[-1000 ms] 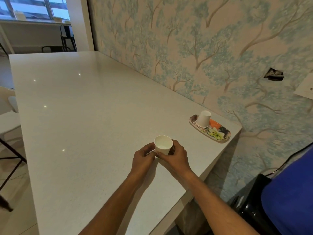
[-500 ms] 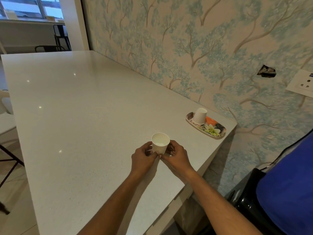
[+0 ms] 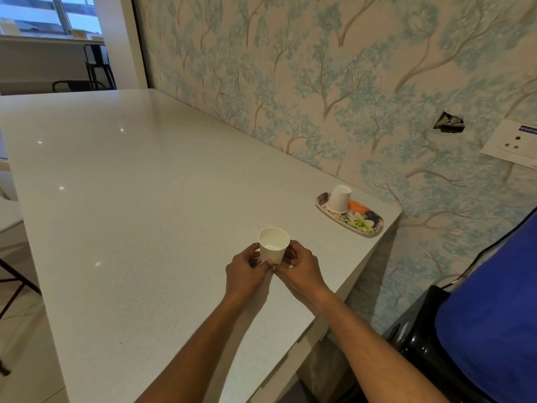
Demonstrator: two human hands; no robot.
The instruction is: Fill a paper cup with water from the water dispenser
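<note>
Paper cup (image 3: 273, 245) stands upright on the white worktop (image 3: 122, 216), near its right-hand end, mouth up. Left hand (image 3: 247, 271) and right hand (image 3: 300, 270) close on it from either side, fingers around the lower wall, thumbs nearly meeting at the base in front. Both hands clamped on the cup; none free.

Inside: a pale sheen low down, possibly a little water, cannot tell for sure.

Handling, as judged: thin paper wall, very light, crushes easily under a hard squeeze. Rolled rim is the stiffest part; the base ring the next. Best hold is a loose wrap around the lower-middle wall, below the rim, light pressure only. Once full, the cup will be heavier and the wall may flex, so water could slop over the lip if pinched or tilted. Dry paper is not slippery; a wet outside might be.

Second cup (image 3: 338, 199) sits upside down on a flowered tray (image 3: 374, 225) near the wall, well apart. Blue bottle (image 3: 494, 315), likely the water dispenser, sits low at right, off the worktop.
</note>
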